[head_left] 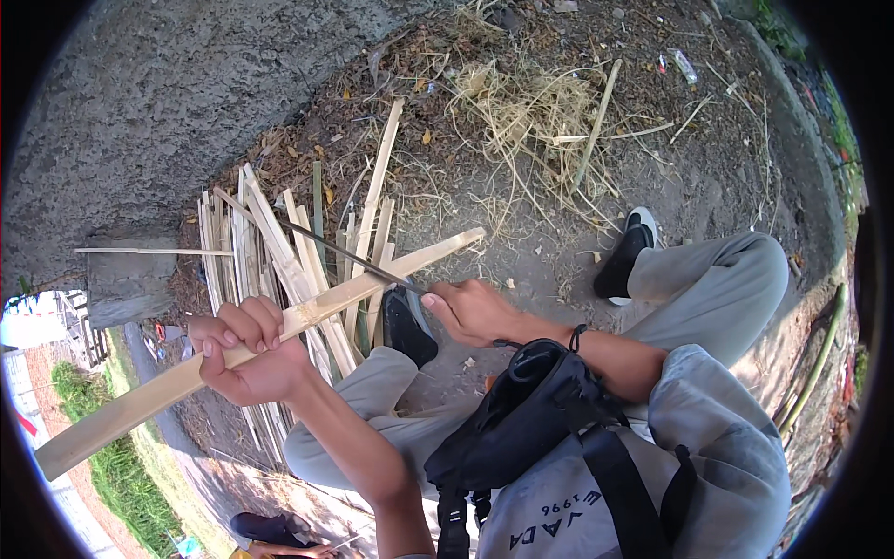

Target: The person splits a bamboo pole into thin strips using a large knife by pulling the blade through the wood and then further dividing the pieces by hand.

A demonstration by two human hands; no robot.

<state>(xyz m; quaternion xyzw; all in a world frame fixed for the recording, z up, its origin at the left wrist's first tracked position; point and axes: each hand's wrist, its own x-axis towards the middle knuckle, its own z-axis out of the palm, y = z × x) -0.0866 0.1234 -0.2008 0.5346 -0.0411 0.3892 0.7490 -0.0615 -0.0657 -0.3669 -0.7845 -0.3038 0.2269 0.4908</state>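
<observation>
A long pale split-bamboo strip [335, 300] slants across in front of me, from the lower left up to the right. My left hand [251, 359] is closed around it near its middle, fingers wrapped over the top. In my right hand [475, 312] is a knife with a long, narrow dark blade [326, 244]. The grip is hidden in my fist. The blade lies across the strip close to its far right end and points up and left. Under the strip, a pile of split strips [265, 224] lies on the ground.
Dry fibrous shavings [531, 112] lie ahead on the dirt, beside a loose stick [596, 126]. A rough concrete wall [168, 112] rises at the upper left. My black shoes [626, 261] flank the work. A black bag [531, 401] hangs at my front. Another person [279, 531] is at lower left.
</observation>
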